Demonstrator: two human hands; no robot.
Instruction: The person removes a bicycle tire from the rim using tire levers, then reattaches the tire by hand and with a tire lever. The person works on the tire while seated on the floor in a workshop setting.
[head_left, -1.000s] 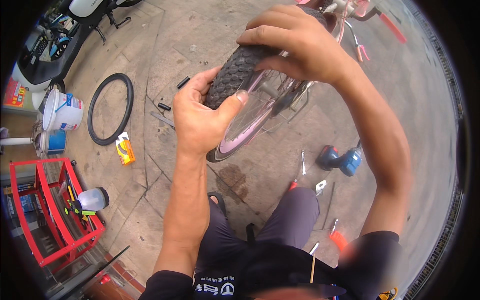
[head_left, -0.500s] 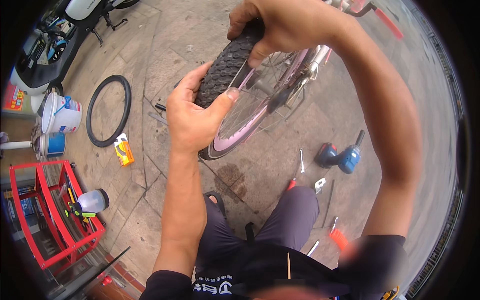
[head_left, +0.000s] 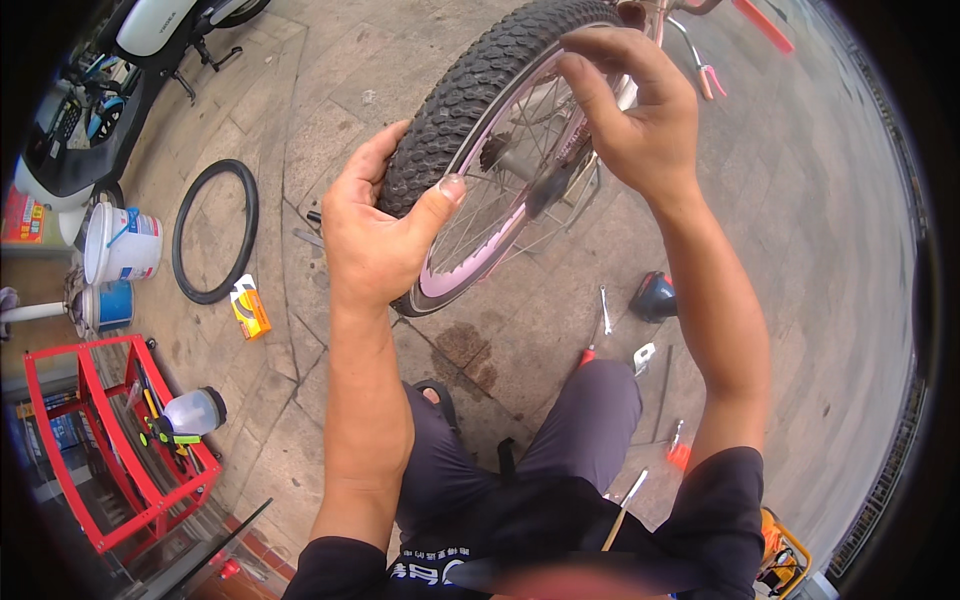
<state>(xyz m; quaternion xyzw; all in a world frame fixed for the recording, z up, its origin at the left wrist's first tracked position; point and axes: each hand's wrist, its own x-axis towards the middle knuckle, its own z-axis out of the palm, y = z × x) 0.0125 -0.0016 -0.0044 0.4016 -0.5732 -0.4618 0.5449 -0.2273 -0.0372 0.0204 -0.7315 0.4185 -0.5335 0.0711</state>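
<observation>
Clasping the black, knobbly rubber tyre [head_left: 455,105], the bare left hand [head_left: 372,235] wrapped partway around its near, lower end. From there the tyre's long axis ran up and rightward. The bare right hand [head_left: 645,125] curved half-open beside the pink metal rim [head_left: 462,273], visibly holding nothing, contact unclear. Well leftward lay a thin black rubber ring [head_left: 179,240].

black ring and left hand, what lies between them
Head view: a flat grey strip and a small black piece lie between the black ring and left hand.
</observation>
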